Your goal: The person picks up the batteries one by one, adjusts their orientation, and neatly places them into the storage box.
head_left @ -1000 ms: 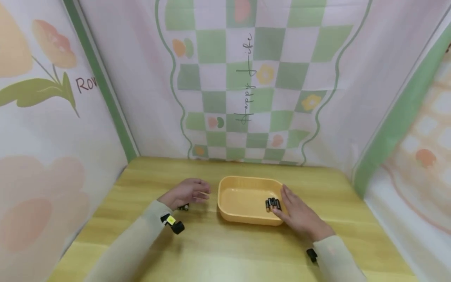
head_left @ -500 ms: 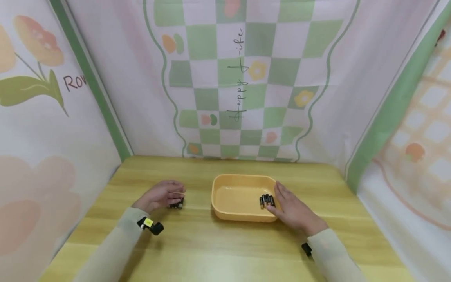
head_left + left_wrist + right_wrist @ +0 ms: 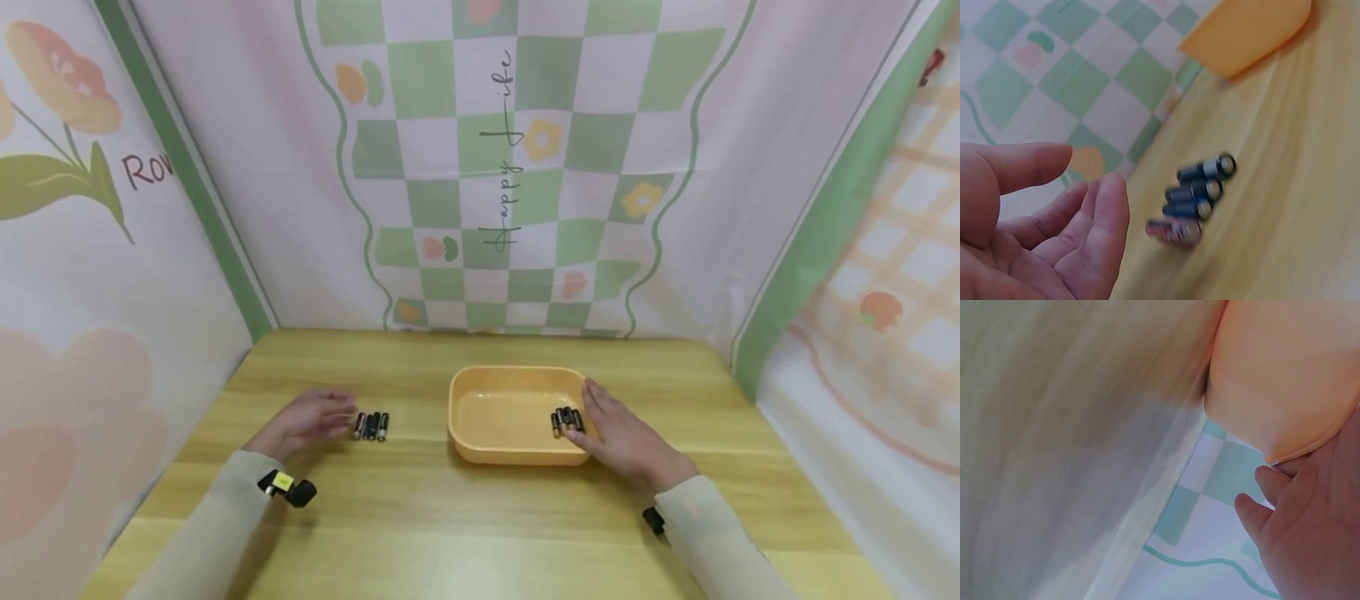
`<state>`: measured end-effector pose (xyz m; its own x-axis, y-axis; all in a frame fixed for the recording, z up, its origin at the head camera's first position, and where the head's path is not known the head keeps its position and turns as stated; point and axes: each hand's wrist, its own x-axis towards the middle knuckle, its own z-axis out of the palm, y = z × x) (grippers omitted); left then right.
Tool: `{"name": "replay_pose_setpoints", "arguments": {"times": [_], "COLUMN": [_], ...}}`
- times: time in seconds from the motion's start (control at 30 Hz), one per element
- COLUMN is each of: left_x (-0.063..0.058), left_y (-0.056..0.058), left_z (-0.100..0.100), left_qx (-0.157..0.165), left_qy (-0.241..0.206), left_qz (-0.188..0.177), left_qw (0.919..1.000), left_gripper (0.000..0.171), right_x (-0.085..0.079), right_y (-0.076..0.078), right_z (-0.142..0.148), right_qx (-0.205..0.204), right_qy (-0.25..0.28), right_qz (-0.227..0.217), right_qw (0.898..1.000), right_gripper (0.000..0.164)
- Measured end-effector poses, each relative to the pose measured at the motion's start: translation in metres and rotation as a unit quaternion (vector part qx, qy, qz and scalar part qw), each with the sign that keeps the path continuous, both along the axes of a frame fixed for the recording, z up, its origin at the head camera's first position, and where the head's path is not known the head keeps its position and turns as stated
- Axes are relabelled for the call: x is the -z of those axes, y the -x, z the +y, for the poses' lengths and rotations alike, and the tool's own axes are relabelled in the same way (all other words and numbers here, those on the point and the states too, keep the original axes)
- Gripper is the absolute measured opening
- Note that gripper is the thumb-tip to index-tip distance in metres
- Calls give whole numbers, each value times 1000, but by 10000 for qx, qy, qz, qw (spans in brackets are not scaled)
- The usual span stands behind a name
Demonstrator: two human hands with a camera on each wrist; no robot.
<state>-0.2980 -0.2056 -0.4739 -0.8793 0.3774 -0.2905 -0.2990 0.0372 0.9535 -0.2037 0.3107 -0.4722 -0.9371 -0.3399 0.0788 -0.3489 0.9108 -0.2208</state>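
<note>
My left hand (image 3: 307, 421), fingers loosely bent and holding nothing, is just left of several batteries (image 3: 372, 426) standing side by side on the table. In the left wrist view the batteries (image 3: 1191, 206) have dark wrappers, one of them reddish, and the thumb and fingertips are apart from them. My right hand (image 3: 630, 437) rests along the right end of a yellow plastic tray (image 3: 480, 456), its fingers fairly straight and its thumb over the rim. Inside that end lie several dark batteries with copper-coloured ends (image 3: 564, 420), close to the thumb.
The wood-grain table (image 3: 465, 533) runs back to a hanging cloth (image 3: 442, 150) with green and white checks. Printed cloth walls stand on the left (image 3: 75, 292) and right (image 3: 900, 350).
My left hand has drawn back to the left, uncovering the batteries on the table. The right hand has stayed at the tray's end. The head view has shifted slightly.
</note>
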Motion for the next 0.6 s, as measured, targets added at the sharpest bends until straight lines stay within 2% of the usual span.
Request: {"name": "replay_pose_setpoints", "arguments": {"times": [0.23, 0.5, 0.6], "left_x": [10, 21, 26], "left_y": [2, 10, 13], "left_z": [-10, -7, -5], "left_qx": [-253, -327, -504], "left_qy": [45, 234, 361], "left_qz": [-204, -254, -306], "left_qw": [9995, 9989, 9976], "left_gripper": [45, 36, 32], "right_x": [3, 2, 3], "right_y": [0, 2, 3], "right_z": [1, 2, 1], "right_qx": [19, 46, 34], "right_qy": [-18, 31, 23], "right_qz": [-20, -11, -29], "right_qw": [10000, 10000, 10000], "right_gripper": [88, 88, 88]}}
